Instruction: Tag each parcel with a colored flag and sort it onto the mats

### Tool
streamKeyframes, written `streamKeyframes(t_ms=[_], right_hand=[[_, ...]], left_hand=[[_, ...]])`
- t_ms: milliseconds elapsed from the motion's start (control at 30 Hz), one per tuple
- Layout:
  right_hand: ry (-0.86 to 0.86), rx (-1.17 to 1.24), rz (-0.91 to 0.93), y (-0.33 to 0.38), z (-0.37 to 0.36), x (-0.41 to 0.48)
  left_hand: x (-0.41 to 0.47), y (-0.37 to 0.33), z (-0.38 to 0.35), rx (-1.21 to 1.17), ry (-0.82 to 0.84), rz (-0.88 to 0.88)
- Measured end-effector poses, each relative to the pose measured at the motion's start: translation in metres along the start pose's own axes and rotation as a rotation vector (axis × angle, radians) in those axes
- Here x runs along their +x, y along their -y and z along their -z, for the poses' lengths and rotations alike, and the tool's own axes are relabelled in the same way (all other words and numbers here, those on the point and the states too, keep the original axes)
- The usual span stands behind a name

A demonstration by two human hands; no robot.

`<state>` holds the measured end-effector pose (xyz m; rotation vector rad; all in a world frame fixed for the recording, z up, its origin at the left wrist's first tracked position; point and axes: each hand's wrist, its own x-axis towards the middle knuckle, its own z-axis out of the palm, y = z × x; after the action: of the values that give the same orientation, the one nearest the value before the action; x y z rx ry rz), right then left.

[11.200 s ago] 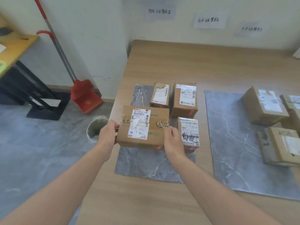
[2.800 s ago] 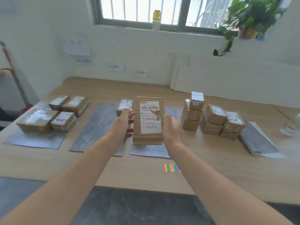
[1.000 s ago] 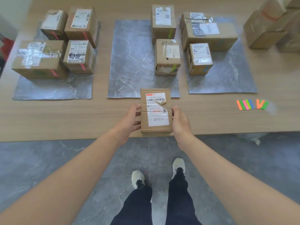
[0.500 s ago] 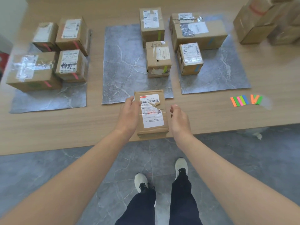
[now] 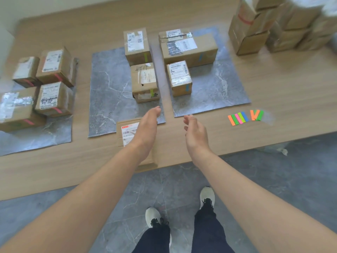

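Note:
A brown parcel [image 5: 125, 133] with a white label lies flat at the table's front edge, partly overlapping the middle mat [image 5: 107, 92]. My left hand [image 5: 147, 126] hovers over its right half with straight fingers, hiding much of it. To the right of the parcel, my right hand [image 5: 195, 130] hangs with loosely curled fingers, holding nothing. Colored flags [image 5: 245, 117] lie on the wood right of my right hand. Tagged parcels stand on the left mat [image 5: 45, 136], the middle mat and the right mat [image 5: 218, 88].
A stack of untagged brown boxes [image 5: 273, 26] fills the table's far right corner. The table's front edge [image 5: 255, 145] runs just below my hands, with grey tiled floor and my white shoes beneath.
Both hands have let go of the labeled parcel, which now lies on the table. My left hand has lifted over it and my right hand has drifted right. The view shifted rightward.

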<state>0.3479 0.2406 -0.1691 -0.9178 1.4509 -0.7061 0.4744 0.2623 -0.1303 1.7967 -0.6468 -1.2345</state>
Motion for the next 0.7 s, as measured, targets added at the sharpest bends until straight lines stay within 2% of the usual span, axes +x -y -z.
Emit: streamKeyframes(t_ms=[267,567,700], right_hand=[[-0.029,-0.002,-0.008,0.005,0.106,0.058],[-0.037,-0.087,0.032,-0.018,0.184,0.114],[-0.011,-0.276,0.091,-0.033,0.21,0.137]], left_hand=[[0.024,0.004,-0.11,-0.075,0.085,0.232],[0.049,0.004,-0.203,-0.084,0.213,0.273],[0.063,0.01,-0.228,-0.073,0.248,0.284]])
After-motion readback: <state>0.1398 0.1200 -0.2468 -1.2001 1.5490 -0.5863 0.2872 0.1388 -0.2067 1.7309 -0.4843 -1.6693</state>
